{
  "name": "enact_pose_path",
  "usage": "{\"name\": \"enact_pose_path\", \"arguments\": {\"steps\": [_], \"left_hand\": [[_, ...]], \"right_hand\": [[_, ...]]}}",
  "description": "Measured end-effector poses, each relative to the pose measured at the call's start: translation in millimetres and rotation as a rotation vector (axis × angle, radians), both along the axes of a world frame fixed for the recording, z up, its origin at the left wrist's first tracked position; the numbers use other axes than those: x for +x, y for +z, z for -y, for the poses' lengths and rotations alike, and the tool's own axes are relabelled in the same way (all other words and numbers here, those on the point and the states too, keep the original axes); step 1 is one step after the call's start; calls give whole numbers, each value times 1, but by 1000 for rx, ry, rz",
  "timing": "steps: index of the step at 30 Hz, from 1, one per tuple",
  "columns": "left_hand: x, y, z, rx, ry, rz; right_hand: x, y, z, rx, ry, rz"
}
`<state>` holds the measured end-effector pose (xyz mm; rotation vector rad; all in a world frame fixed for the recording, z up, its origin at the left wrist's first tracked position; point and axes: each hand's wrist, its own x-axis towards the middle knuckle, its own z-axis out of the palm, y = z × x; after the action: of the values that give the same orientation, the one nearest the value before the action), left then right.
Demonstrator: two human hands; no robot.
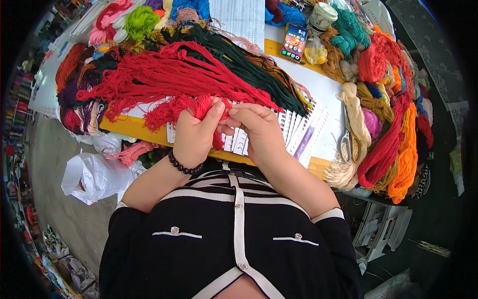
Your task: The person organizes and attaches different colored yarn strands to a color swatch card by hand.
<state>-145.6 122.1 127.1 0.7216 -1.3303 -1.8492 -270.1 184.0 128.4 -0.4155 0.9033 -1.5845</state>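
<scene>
A bundle of red yarn [201,105] is gripped in my left hand [191,134], the fingers wrapped round it near one end. My right hand [261,129] meets it there, thumb and fingertips pinched on red strands at the bundle's edge. The exact strands between those fingertips are partly hidden. Just beyond my hands lies a wide spread of loose red yarn [169,74], next to dark green yarn [249,74]. Under my hands, white cards with notched edges [241,142] fan out on the table.
Scissors [344,139] lie to the right beside a cream skein [354,112]. Orange skeins [406,154] hang over the right edge. A phone [294,42] and a lidded cup [322,19] are at the back. A white plastic bag [94,174] sits below left of the yellow table edge [134,128].
</scene>
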Motion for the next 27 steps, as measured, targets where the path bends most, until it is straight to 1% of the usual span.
{"name": "enact_pose_path", "arguments": {"steps": [2,4,8,11,13,16,20,22,23,25,27], "left_hand": [[-1,0,-1,-7,11,-4],[-1,-1,-1,48,44,-20],[-1,-5,1,72,56,-37],[-1,-6,1,55,32,-18],[-2,-5,0,102,32,-45],[-2,-8,0,51,38,-25],[-2,-7,0,67,37,-26],[-4,-7,-1,94,51,-73],[-4,-8,0,95,50,-72],[-3,-10,5,166,97,-110],[-2,-9,8,171,86,-143]], "right_hand": [[0,3,-1,6,-9,16],[0,4,-2,-17,-25,59],[-1,0,-1,-27,-29,49],[-2,-3,0,-15,-23,-14],[-3,-3,0,-22,-4,-161],[-3,-1,-1,-41,5,-228],[-2,-3,-1,-47,-6,-226],[-2,0,0,-15,-39,-138],[-4,-5,2,-14,-40,-138],[-7,-20,7,-14,-60,77],[-9,-19,7,10,-88,74]]}}
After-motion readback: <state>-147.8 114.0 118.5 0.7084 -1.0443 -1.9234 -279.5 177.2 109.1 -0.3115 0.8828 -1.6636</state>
